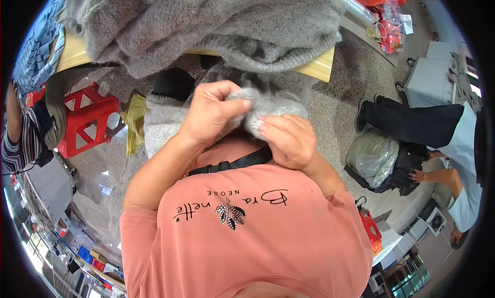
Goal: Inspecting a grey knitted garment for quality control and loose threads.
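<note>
Both hands work close together in front of my chest on a fuzzy grey knit fabric (278,107). My left hand (211,115) is closed, pinching a fold of it between thumb and fingers. The fingers of my right hand (290,139) are bent over the knit's near edge, pressing it from the other side. More of the grey cloth hangs below, over my lap, partly hidden by my hands and forearms. Just beyond lies a large heap of fluffy grey knitwear (206,27) on a wooden table (320,67).
A red plastic stool (90,120) and a yellow plastic bag (135,123) are at the left, near a person in a striped top (26,143). Blue cloth (38,45) hangs at the table's left end. On the right, another person handles black cloth beside a clear plastic bag (372,156).
</note>
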The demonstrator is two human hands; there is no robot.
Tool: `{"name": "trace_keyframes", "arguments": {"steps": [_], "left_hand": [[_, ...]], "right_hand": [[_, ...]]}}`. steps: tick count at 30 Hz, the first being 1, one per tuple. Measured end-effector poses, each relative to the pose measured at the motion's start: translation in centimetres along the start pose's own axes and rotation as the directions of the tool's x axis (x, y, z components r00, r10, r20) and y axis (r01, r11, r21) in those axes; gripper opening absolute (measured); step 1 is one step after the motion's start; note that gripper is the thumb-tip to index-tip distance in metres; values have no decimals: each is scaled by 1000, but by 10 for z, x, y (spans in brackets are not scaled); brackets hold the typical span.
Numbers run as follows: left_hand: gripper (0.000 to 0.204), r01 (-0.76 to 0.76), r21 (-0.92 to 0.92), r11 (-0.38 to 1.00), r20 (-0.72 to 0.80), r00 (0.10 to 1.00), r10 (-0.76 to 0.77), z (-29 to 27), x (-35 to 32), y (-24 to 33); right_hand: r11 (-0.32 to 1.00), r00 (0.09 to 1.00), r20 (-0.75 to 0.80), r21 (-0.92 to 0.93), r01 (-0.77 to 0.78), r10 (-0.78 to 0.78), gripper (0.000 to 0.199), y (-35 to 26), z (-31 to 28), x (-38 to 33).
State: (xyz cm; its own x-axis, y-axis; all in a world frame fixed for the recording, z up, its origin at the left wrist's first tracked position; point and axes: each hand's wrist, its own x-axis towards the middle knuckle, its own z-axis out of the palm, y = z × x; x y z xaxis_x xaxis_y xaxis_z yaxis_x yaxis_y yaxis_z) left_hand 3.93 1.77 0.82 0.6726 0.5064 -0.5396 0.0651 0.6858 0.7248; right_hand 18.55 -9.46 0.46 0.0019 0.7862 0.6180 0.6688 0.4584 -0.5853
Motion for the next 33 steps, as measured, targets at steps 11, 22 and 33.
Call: {"name": "trace_keyframes", "arguments": {"steps": [11, 22, 33], "left_hand": [[4, 5, -75, 997, -15, 1000, -6, -17, -5, -23], [16, -181, 306, 935, -86, 973, 216, -21, 3, -27], [8, -253, 366, 896, -143, 936, 322, -33, 5, -45]], "right_hand": [[996, 997, 46, 65, 56, -59, 20, 11, 31, 3], [995, 995, 34, -19, -93, 94, 6, 28, 47, 0], [893, 912, 332, 292, -343, 242, 15, 41, 54, 0]]}}
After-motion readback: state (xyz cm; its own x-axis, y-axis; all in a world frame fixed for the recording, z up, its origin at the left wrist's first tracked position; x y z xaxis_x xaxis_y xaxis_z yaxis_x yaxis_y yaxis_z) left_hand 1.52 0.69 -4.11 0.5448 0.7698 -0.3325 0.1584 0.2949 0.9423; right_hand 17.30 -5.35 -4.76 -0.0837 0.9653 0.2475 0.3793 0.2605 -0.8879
